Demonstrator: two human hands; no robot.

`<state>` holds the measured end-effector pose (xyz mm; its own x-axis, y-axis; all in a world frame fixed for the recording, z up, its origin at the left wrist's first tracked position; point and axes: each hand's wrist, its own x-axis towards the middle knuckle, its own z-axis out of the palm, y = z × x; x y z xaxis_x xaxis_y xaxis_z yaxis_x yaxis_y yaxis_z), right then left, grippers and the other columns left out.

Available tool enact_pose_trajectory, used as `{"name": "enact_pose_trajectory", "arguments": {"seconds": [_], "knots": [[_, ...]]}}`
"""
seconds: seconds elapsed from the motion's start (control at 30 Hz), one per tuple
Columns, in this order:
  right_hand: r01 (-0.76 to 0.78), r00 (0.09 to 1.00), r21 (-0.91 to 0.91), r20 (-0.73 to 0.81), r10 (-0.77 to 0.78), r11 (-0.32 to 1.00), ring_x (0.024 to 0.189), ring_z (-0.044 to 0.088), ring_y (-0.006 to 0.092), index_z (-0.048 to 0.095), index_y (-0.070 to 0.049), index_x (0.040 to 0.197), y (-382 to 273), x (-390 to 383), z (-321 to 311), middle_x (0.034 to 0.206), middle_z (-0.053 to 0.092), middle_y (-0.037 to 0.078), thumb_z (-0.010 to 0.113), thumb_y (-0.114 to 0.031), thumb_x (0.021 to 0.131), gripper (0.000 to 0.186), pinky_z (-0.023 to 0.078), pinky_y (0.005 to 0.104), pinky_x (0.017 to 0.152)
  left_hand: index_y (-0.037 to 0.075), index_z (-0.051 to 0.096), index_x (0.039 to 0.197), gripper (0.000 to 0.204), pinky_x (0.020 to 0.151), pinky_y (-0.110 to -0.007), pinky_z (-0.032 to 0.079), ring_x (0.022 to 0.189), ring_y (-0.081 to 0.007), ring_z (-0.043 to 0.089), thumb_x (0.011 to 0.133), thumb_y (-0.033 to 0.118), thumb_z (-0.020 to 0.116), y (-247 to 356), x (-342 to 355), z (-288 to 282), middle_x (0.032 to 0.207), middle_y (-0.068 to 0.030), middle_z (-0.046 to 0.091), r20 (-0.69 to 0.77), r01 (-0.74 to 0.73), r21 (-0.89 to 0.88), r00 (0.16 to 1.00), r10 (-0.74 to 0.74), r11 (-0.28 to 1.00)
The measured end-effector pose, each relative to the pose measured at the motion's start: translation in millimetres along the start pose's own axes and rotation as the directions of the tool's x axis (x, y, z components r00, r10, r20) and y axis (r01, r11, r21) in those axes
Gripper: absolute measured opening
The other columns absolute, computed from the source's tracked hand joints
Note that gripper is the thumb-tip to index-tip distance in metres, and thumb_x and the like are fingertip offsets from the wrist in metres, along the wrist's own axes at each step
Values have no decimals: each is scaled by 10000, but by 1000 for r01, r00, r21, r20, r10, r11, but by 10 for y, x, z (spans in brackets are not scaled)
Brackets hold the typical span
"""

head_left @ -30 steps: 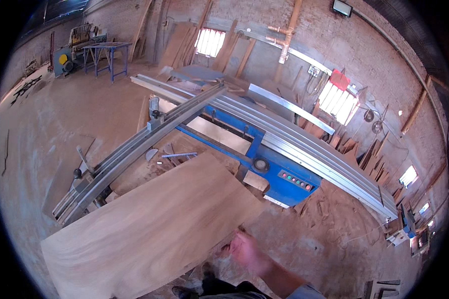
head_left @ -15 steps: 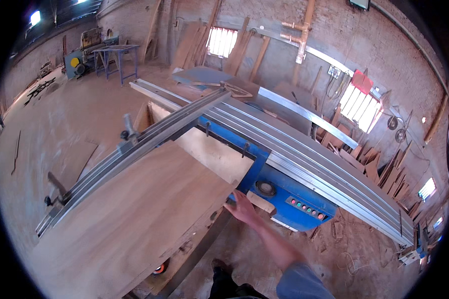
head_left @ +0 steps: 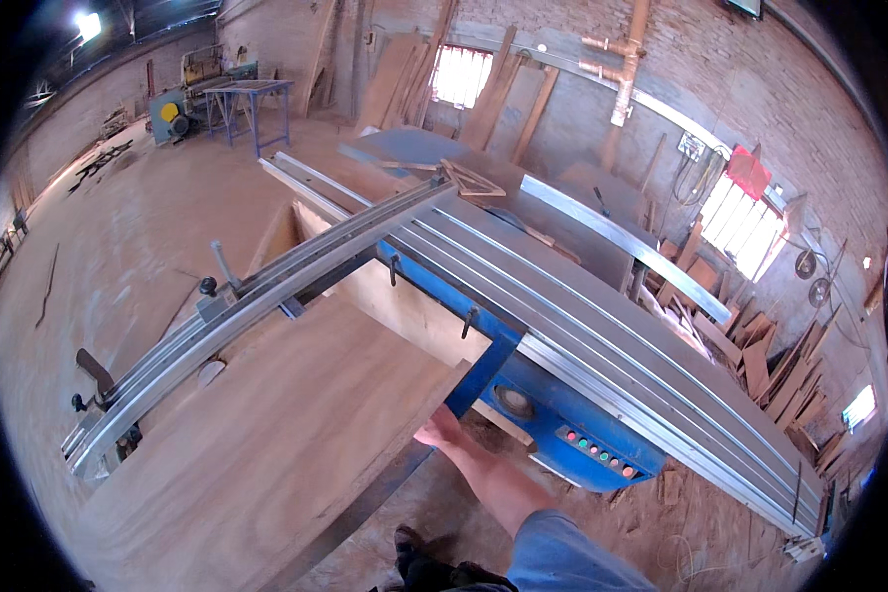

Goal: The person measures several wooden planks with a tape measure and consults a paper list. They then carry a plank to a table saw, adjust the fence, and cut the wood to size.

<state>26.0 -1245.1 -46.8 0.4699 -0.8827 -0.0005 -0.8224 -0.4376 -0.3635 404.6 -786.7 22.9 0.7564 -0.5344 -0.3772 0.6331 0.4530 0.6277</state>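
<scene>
A broad plywood panel [head_left: 247,454] lies across the near left part of a blue sliding table saw, partly beneath the long aluminium crosscut fence [head_left: 217,331]. My right hand [head_left: 438,428] grips the panel's near right edge, fingers curled round it, beside the corner of the blue outrigger frame [head_left: 488,365]. My left hand is out of view. Right of my hand sit a round dial [head_left: 513,401] and a row of coloured buttons [head_left: 602,454] on the saw's blue housing.
The grooved sliding table [head_left: 661,385] runs diagonally to lower right. Boards lean on the back wall [head_left: 483,109], with offcuts piled at right [head_left: 799,400]. A machine [head_left: 173,116] and a metal stand [head_left: 249,89] stand at back left. My foot [head_left: 407,541] is on the dusty floor.
The panel has moved forward and up, partly under the fence and against the blue frame, with my right hand moving along with it. My view has shifted too.
</scene>
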Motion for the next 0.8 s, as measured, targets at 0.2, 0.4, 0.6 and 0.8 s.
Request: {"name": "enact_pose_trajectory", "arguments": {"seconds": [0.2,0.4,0.6,0.8], "knots": [[250,910,-225,-277,-308,942,1142,555,350,619,-99,1178,453,-44,459,1204,617,157,589,-266,842,376,444,451,964,-9,640,903,209,656,-295,542,539,-117,506,875,193,689,-252,-544,621,696,-56,618,-43,4,-37,999,-6,999],[243,936,-146,-225,-271,959,1203,512,346,583,-103,1241,276,-212,181,1262,584,156,592,-276,848,430,407,456,1013,-26,648,924,193,649,-282,552,643,-143,619,859,153,684,-546,-827,881,814,-103,687,72,-33,-113,997,41,993],[281,939,-159,-158,-306,946,1204,514,332,580,-106,1245,400,-281,163,1273,579,146,598,-345,845,466,403,474,1006,-38,655,951,227,657,-297,553,631,-162,622,842,156,696,-912,-880,774,819,-121,692,136,57,-208,990,-29,977],[292,942,-2,-173,-288,956,1141,555,344,625,-103,1175,748,-526,360,1188,628,142,597,-339,854,400,422,492,966,-42,653,1023,297,751,-445,573,651,-197,631,852,198,690,-1425,-1044,987,842,-106,697,71,180,-216,983,-168,960]]}}
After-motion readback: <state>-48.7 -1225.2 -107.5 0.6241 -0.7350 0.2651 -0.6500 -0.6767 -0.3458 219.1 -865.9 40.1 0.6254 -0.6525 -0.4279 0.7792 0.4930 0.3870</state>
